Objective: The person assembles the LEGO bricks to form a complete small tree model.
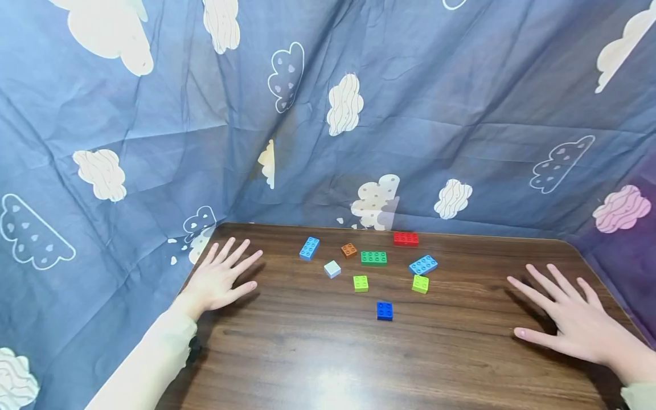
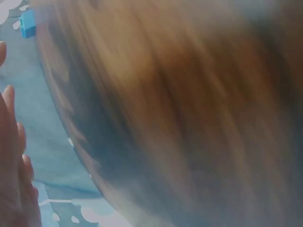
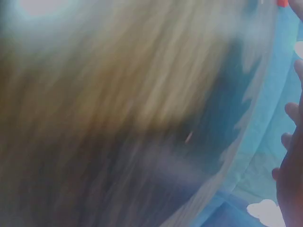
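Note:
My left hand (image 1: 217, 279) is spread with straight fingers at the table's left side, holding nothing. Its nearest brick is a light blue toy brick (image 1: 309, 249). On the right side my right hand (image 1: 569, 319) is likewise spread and holds nothing. Between the hands lie a brown brick (image 1: 349, 250), a white brick (image 1: 332, 269), a green brick (image 1: 373, 258), a red brick (image 1: 406, 238), another light blue brick (image 1: 423, 265), two lime bricks (image 1: 361, 283) and a dark blue brick (image 1: 384, 311). Both wrist views show the hands' fingers only at the edge.
The bricks lie apart on a brown wood-grain table (image 1: 287, 353), though the right light blue one is close to a lime one. A blue cloth (image 1: 307, 148) with cloud prints hangs behind the table and along its sides.

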`<state>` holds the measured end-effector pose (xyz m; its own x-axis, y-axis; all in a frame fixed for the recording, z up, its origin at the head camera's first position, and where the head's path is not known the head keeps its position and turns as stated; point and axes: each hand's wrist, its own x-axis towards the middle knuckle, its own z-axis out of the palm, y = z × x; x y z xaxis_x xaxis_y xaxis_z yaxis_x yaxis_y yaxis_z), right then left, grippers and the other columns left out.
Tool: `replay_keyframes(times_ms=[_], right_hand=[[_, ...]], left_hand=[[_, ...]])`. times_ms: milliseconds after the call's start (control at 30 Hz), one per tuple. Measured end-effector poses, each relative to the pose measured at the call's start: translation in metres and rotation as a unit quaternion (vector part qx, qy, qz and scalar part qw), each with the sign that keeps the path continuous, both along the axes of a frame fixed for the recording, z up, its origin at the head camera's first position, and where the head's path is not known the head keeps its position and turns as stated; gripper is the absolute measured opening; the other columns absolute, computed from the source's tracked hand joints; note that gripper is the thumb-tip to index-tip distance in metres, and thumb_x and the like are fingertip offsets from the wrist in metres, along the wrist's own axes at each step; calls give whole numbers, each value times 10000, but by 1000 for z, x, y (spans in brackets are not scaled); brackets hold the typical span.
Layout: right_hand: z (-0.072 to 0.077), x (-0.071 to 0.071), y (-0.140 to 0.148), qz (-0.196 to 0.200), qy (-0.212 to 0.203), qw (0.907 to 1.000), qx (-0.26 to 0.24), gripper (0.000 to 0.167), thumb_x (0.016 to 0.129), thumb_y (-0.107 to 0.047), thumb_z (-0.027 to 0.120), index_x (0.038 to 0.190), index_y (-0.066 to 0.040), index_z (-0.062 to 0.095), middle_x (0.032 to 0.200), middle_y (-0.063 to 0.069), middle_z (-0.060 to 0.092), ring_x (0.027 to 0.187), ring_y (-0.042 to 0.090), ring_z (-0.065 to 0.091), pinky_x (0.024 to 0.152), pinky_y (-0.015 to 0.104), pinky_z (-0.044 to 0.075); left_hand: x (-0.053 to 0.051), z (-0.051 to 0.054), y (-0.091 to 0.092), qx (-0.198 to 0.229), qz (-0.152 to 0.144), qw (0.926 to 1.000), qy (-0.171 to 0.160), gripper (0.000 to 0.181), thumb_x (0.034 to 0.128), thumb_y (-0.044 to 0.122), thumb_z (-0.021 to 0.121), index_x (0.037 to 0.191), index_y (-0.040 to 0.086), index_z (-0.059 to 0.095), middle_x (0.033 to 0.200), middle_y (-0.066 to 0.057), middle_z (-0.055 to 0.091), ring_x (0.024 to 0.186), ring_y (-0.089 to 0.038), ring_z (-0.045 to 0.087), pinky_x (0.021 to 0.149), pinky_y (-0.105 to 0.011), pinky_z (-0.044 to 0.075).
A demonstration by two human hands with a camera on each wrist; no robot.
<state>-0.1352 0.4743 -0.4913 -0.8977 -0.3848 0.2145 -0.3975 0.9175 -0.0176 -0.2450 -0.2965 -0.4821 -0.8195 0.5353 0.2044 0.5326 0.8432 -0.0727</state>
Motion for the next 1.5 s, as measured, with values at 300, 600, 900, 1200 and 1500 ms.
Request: replay_keyframes(times_ms=[300, 600, 900, 1200, 1500], right_hand=[[9, -22, -35, 24, 81, 9981, -614, 1112, 856, -562, 877, 1751, -315, 266, 1827, 125, 131, 1688, 356, 32, 1262, 713, -113], [14, -36, -84, -97, -48, 9825, -1861, 1137, 872, -424, 918, 1762, -281, 226, 1757, 261, 274, 1522, 595, 340, 1064, 838, 303], [8, -39, -135, -61, -140, 9675, -2524, 866, 937, -318, 897, 1659, -139, 452, 1494, 215, 591, 1311, 423, 606, 1031, 391, 488], [-3, -43, -173, -130, 98, 9466, -3219, 624, 921, -176, 904, 1473, -75, 631, 1228, 137, 675, 1023, 298, 662, 773, 305, 552], [-21, -43, -210, 244, 526, 9272, -3701, 461, 857, -80, 924, 1282, -127, 752, 1099, 53, 708, 917, 211, 645, 756, 218, 487]], left_hand=[[-9, 9, 39, 327, 293, 9978, -488, 787, 1053, 704, 528, 1732, 362, 322, 1808, -87, 237, 1673, -410, 120, 1306, -672, 76], [-9, 11, 83, 1416, 520, 9855, -770, 736, 1082, 668, 502, 1726, 350, 345, 1806, -135, 219, 1680, -397, 55, 1295, -697, 89], [-2, 7, 118, 2505, 385, 9661, -488, 660, 1037, 407, 709, 1620, 154, 531, 1552, -236, 584, 1417, -462, 564, 1147, -664, 433], [1, 3, 157, 3793, -16, 9178, -1178, 568, 1005, 200, 772, 1517, 35, 591, 1242, -176, 729, 964, -262, 748, 834, -428, 606], [5, -6, 201, 4286, -480, 8828, -1863, 481, 999, 147, 776, 1453, 69, 640, 1225, -134, 753, 903, -162, 722, 753, -286, 583]])
